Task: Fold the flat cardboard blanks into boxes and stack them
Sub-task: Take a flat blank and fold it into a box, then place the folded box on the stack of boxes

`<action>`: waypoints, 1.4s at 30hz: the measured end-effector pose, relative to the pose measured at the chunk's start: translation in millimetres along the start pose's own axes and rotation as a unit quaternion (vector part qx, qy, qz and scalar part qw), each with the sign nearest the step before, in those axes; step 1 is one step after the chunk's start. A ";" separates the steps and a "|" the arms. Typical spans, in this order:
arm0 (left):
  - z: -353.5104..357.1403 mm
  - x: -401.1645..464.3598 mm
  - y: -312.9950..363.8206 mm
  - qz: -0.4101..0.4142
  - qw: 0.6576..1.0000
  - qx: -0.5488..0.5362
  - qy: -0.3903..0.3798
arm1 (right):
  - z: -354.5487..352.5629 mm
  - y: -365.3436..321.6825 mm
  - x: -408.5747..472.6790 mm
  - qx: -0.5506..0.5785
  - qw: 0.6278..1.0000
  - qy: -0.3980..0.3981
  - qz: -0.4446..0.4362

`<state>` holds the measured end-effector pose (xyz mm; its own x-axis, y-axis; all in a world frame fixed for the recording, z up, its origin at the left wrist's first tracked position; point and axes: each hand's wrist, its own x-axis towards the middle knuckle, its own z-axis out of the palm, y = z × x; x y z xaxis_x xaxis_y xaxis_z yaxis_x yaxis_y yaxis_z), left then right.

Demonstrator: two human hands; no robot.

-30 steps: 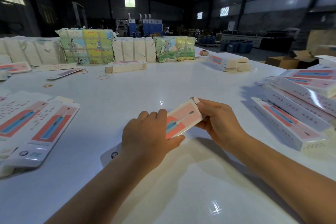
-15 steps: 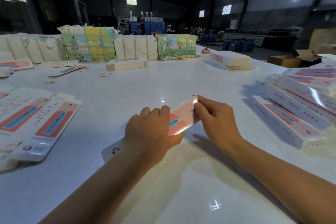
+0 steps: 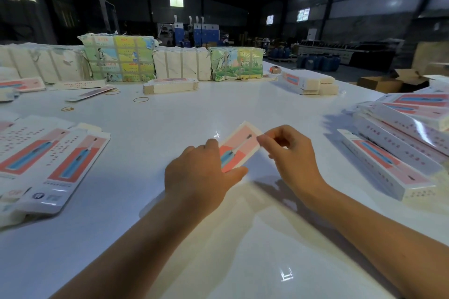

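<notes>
Head view: at the centre of the frame the left hand (image 3: pixel 196 177) grips a pink-and-white box (image 3: pixel 239 147) on the white counter (image 3: pixel 170 133), fingers curled over it and thumb beneath. The right hand (image 3: pixel 295 160) pinches its far end with curled fingers. Flat blanks (image 3: pixel 48 160) lie at left; folded boxes (image 3: pixel 401 143) are stacked at right

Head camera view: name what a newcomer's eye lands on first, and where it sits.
Dead centre, the left hand grips a pink-and-white box over the white table, while the right hand pinches at its far end. Folded boxes pile up at the right edge, flat blanks fan out on the left, and wrapped bundles line the far side.
</notes>
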<state>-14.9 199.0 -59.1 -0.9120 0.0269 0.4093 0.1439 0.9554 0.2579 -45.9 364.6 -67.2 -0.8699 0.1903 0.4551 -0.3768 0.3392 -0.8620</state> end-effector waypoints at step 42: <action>57.7 30.2 -28.6 0.171 0.982 -0.060 -0.054 | -295.1 54.7 130.0 -0.678 0.711 0.174 0.075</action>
<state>-68.7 189.4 -104.6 -0.8370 0.3779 0.3959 0.4873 0.8439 0.2247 -85.6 679.7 10.7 -0.6476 0.4547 0.6114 0.5700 0.8216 -0.0072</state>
